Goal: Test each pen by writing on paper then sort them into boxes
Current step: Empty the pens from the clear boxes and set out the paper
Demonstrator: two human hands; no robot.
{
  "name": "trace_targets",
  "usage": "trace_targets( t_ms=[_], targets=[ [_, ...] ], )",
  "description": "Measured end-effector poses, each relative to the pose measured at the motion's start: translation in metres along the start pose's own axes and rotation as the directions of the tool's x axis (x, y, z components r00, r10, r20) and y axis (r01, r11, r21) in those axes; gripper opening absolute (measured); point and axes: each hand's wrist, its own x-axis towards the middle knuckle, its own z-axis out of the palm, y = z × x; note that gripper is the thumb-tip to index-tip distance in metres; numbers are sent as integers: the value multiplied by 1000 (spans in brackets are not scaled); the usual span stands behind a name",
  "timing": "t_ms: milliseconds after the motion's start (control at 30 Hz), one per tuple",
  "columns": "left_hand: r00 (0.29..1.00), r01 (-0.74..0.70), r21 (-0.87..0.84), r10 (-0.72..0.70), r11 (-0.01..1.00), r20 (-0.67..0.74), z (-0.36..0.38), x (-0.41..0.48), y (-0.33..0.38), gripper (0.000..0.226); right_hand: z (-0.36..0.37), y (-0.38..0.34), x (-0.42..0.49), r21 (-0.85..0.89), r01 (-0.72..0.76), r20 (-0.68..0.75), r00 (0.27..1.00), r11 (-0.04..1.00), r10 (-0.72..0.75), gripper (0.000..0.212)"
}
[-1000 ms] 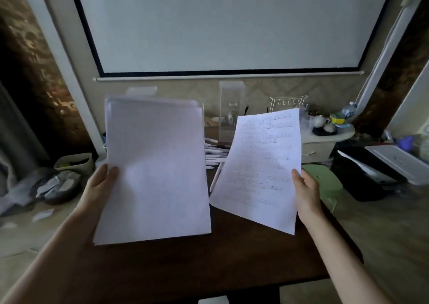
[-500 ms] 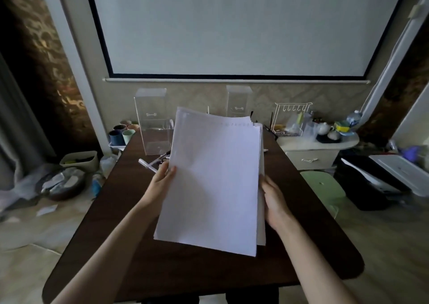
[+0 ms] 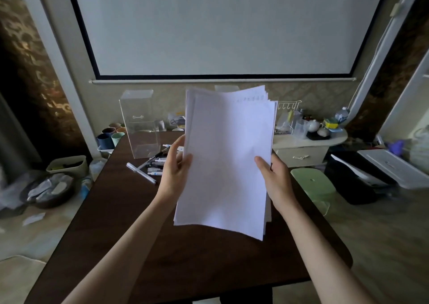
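At the far left, on the floor, a dark bowl (image 3: 48,190) of crumpled wrappers is seen, with a small pale bin (image 3: 67,164) just behind it. A cluster of coloured cups (image 3: 111,136) is set beside the far left corner of the dark wooden table (image 3: 162,269). On that corner a tall clear acrylic box (image 3: 140,127) is stood upright. Just in front of it a loose pile of pens (image 3: 156,163) is spread on the tabletop, and a white pen (image 3: 141,173) is laid at an angle at the pile's left edge.

The left edge of a stack of paper (image 3: 227,164) is gripped by the left hand (image 3: 174,176), thumb on the blank front sheet. The stack is held nearly upright above the middle of the table, clear of the surface. Faint writing is seen along the top of a rear sheet. The top of a second clear box (image 3: 226,88) shows just above the stack. The right edge is gripped by the right hand (image 3: 277,180), thumb likewise laid on the front.

Further right, a cream cabinet (image 3: 301,151) carrying a white teapot (image 3: 313,125) is placed, then a green stool (image 3: 312,183) and a black printer (image 3: 362,176).
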Motion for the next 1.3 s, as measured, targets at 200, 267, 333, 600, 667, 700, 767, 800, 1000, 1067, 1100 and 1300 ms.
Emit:
trace_targets(
  t_ms=[200,267,333,600,667,700,767,800,1000,1067,1100,1300],
  targets=[
    [988,-126,55,131,991,-87,11,7,2,52,-3,-9,-2,-110,216,-90,970,970,-226,37],
    [982,-160,24,161,987,-93,16,10,9,52,-4,-14,2,-131,244,-109,960,961,-259,32],
    [984,-164,-4,163,986,-77,19,14,13,51,-5,-19,6,-110,242,-128,958,964,-255,16],
    [1000,16,65,-17,998,19,32,-6,-12,46,3,-1,-9,40,115,-140,984,993,-109,30],
    [999,14,95,-18,995,43,34,-3,-12,42,2,-1,-10,38,76,-144,987,996,-70,25],
    [998,42,94,-46,995,40,35,1,-9,39,-1,-2,-9,32,60,-171,984,998,-53,20],
    [991,119,61,-122,991,52,38,8,-4,31,-12,-5,-3,-17,34,-244,969,999,-38,3],
    [983,169,54,-173,984,70,41,10,-3,28,-19,-4,1,-41,13,-271,962,999,-24,8],
    [880,343,353,-430,870,204,56,-9,-27,29,-71,27,-1,-256,-307,-234,940,917,249,18],
    [845,369,399,-482,840,233,62,-24,-37,39,-83,43,-11,-282,-401,-227,911,872,345,17],
    [836,373,439,-501,818,223,63,-31,-41,45,-87,49,-15,-295,-434,-222,898,852,380,16],
    [936,69,889,-337,453,99,54,-52,-54,52,-77,63,-22,-569,-402,-205,914,717,350,18]
  ],
)
